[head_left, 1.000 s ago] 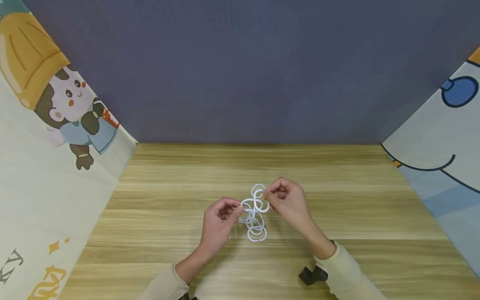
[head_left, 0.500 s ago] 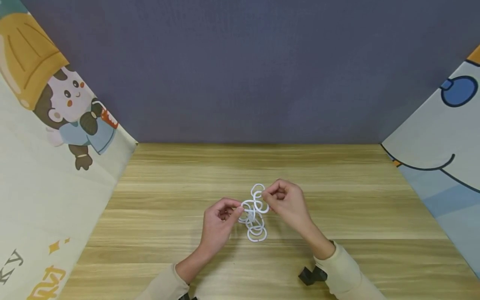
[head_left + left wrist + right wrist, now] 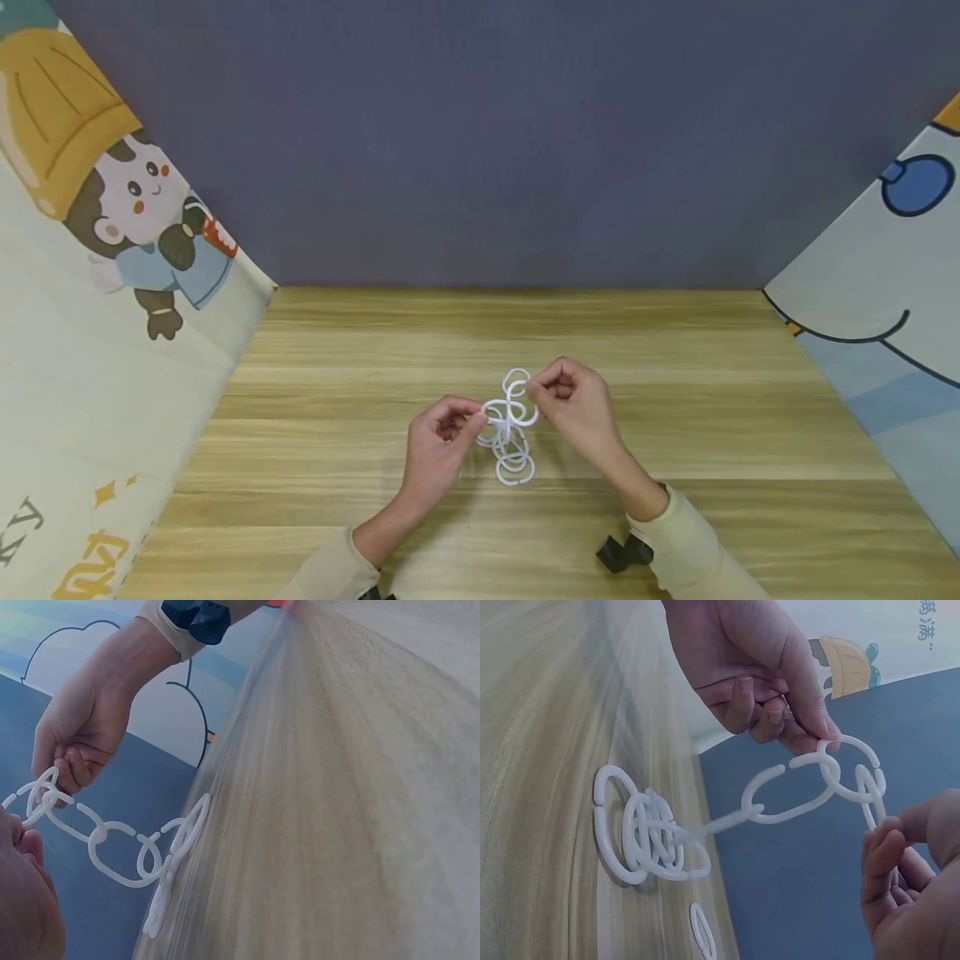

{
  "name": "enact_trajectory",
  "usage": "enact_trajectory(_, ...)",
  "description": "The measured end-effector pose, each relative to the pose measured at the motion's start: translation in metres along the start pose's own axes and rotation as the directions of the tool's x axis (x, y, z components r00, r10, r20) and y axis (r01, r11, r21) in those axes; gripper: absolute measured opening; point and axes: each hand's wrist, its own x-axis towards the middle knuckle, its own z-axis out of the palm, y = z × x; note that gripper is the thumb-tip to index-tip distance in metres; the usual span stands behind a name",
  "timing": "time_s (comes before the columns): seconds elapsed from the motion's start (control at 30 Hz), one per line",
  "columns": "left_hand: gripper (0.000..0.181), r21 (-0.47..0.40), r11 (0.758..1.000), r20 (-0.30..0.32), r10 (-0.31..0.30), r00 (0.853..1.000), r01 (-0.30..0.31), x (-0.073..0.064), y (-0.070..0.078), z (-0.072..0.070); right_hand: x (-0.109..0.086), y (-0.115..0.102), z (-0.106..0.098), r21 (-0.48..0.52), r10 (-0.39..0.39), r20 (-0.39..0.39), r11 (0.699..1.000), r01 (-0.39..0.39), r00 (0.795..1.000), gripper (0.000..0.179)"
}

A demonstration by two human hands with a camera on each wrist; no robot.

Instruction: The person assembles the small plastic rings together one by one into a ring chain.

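Observation:
My left hand pinches a white plastic C-shaped chain link between thumb and forefinger. Another white link crosses through it, and the fingertips of my right hand pinch that one. Both links are raised off the table. From the left-held link, more joined links slope down to a tangled heap of white links on the wood. Behind the raised links, one loose link lies apart on the table. The right fingertips partly cover their link.
The wood-grain table meets a dark grey-blue back wall. Cartoon-printed panels stand at the left and right. A black strap device sits at the right sleeve.
My right hand has shifted very slightly, and the link in it with it. The left hand holds its place, and the heap stays almost still.

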Motion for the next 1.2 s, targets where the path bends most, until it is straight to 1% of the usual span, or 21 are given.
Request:
enact_trajectory(0.17, 0.008, -0.014, 1.0, -0.028, -0.016, 0.999, 0.015, -0.0003, -0.0001, 0.0019, 0.0036, 0.0002, -0.0033, 0.053, 0.03, -0.04, 0.998, -0.028, 0.999, 0.008)
enact_trajectory(0.3, 0.009, -0.047, 0.999, -0.055, -0.027, 0.998, 0.024, -0.0006, -0.0002, 0.0025, 0.0052, -0.0007, -0.006, 0.082, 0.031, -0.039, 0.996, -0.027, 0.999, 0.015)
enact_trajectory(0.43, 0.009, -0.049, 0.999, -0.055, -0.022, 0.998, 0.019, -0.0006, -0.002, 0.0023, 0.0045, -0.0024, -0.0084, 0.089, 0.013, -0.026, 0.996, -0.01, 1.0, 0.018)
enact_trajectory(0.5, 0.008, -0.038, 0.999, -0.047, -0.019, 0.999, 0.018, -0.0006, -0.0029, 0.0021, 0.0042, -0.0027, -0.009, 0.096, 0.008, -0.018, 0.995, -0.006, 1.0, 0.017)
enact_trajectory(0.6, 0.009, -0.019, 0.999, -0.026, -0.033, 0.999, 0.032, -0.0004, -0.0041, 0.0018, 0.0039, -0.0031, -0.0092, 0.115, 0.008, -0.012, 0.993, -0.006, 1.0, 0.015)
enact_trajectory(0.77, 0.009, 0.012, 0.997, 0.006, -0.077, 0.997, 0.077, -0.0002, -0.0051, 0.0015, 0.0037, -0.0037, -0.0089, 0.147, -0.003, -0.012, 0.989, 0.005, 1.0, 0.016)
enact_trajectory(0.87, 0.009, 0.034, 0.995, 0.013, -0.097, 0.995, 0.096, 0.0, -0.0059, 0.0016, 0.0037, -0.004, -0.0085, 0.165, -0.026, -0.003, 0.986, 0.026, 1.0, 0.017)
enact_trajectory(0.97, 0.009, 0.056, 0.992, 0.035, -0.116, 0.993, 0.114, 0.0, -0.0066, 0.0018, 0.0036, -0.0041, -0.0086, 0.184, -0.046, 0.015, 0.982, 0.043, 0.999, 0.018)
enact_trajectory(1.1, 0.011, 0.086, 0.989, 0.072, -0.128, 0.989, 0.122, -0.0005, -0.0071, 0.0019, 0.0028, -0.0043, -0.009, 0.213, -0.06, 0.035, 0.976, 0.052, 0.998, 0.019)
enact_trajectory(1.2, 0.009, 0.09, 0.99, 0.083, -0.118, 0.99, 0.11, -0.0004, -0.0067, 0.0016, 0.0022, -0.0045, -0.0091, 0.236, -0.065, 0.035, 0.97, 0.055, 0.997, 0.02)
